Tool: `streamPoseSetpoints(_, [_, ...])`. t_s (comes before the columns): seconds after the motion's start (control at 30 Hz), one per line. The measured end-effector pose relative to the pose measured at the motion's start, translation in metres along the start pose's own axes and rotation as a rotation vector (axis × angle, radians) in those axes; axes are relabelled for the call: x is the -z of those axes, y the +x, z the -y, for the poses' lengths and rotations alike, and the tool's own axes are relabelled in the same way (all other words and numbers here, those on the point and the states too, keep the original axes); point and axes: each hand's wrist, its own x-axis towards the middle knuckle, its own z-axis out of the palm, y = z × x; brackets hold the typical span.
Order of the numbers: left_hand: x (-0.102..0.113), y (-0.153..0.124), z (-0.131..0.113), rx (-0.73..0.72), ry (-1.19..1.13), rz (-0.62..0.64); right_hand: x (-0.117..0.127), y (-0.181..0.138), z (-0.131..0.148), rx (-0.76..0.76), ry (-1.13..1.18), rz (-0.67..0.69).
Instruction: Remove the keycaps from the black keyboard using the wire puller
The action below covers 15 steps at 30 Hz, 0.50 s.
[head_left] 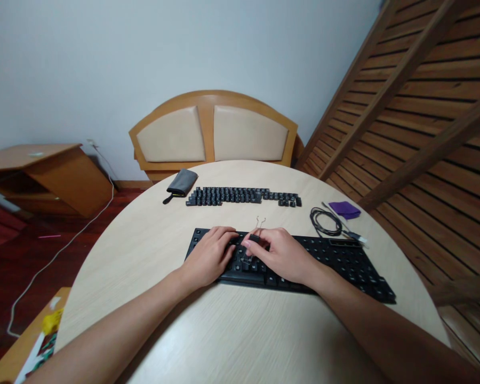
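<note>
A black keyboard (354,266) lies on the round table, and most of its keycaps are off. My left hand (208,255) lies over the keyboard's left part, fingers stretched out and resting on it. In my right hand (285,254), thumb and fingers pinch a keycap puller (255,238) with a black handle and wire loops at both ends. The lower wires reach down to the few keycaps still seated near the bottom row; whether they grip one I cannot tell. Behind the keyboard, loose black keycaps (228,196) stand in rows laid out like the keyboard.
A grey pouch (183,182) lies at the back left of the pale table (232,325). To the right are a coiled black cable (326,222) and a folded purple cloth (344,209). Beyond the table stands a padded wooden headboard (208,128); slatted wood (420,138) leans at right.
</note>
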Motion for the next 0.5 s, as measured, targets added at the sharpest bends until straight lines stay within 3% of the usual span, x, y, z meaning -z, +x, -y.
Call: streamPoseSetpoints(0.5, [0.0036, 0.0, -0.0035, 0.01, 0.006, 0.017, -0.0029, -0.0011, 0.0002, 0.018, -0.01, 0.099])
